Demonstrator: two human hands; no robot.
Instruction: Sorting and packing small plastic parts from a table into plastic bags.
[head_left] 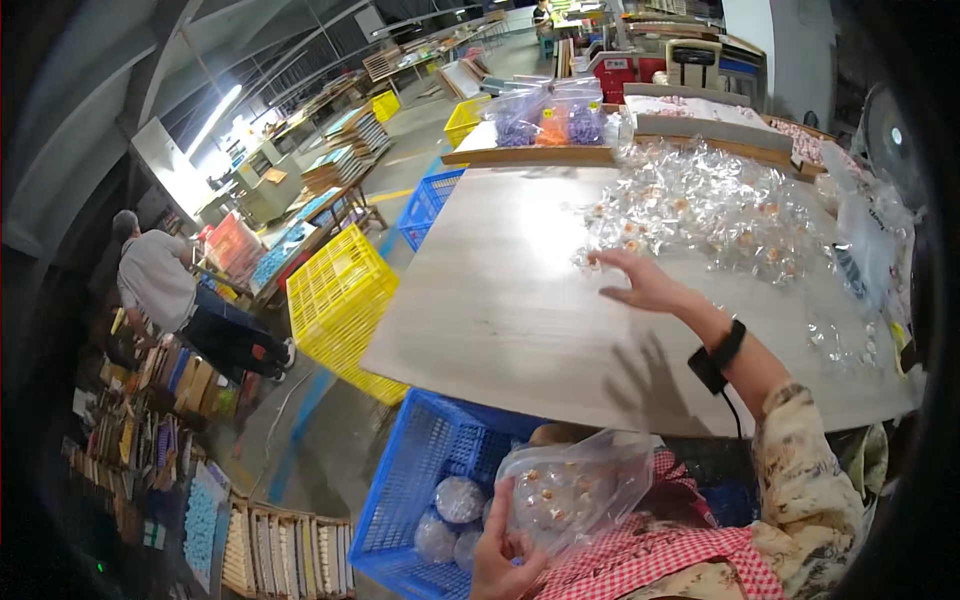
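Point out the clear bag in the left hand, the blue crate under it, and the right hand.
clear bag (580, 480), head view, on its bulging middle.
blue crate (420, 470), head view, on its mesh wall.
right hand (640, 282), head view, on the back of the hand.

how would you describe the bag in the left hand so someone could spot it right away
Start at the big pale table, then drop to its near edge, above the blue crate. There the left hand grips a clear plastic bag stuffed with small packets, the only bag held up off any surface.
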